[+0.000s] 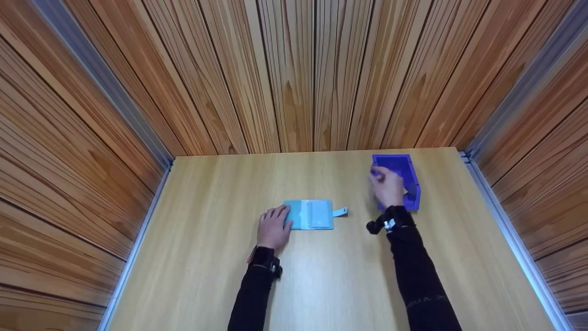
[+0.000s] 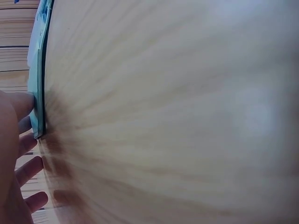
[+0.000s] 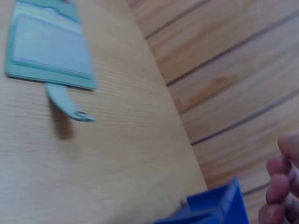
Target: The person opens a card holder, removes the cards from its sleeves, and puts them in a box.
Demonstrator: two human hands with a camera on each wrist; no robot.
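A light-blue card holder [image 1: 308, 215] lies unfolded on the table, its snap strap [image 1: 340, 212] sticking out to the right. Clear sleeves [image 3: 51, 46] fill its strap-side half in the right wrist view. My left hand [image 1: 274, 228] rests at its left edge with fingers extended; the thumb [image 2: 21, 105] touches the cover in the left wrist view. Over the left side of a purple-blue bin [image 1: 415, 186] is my right hand [image 1: 388, 186], its fingers [image 3: 276, 189] curled toward the thumb. I cannot tell whether it pinches anything.
Inside the bin a small yellowish thing [image 1: 405, 191] shows beside the right hand. The wooden table [image 1: 220, 193] ends at a plank wall [image 1: 294, 92] at the back. Metal rails [image 1: 514, 248] and more plank walls line both sides.
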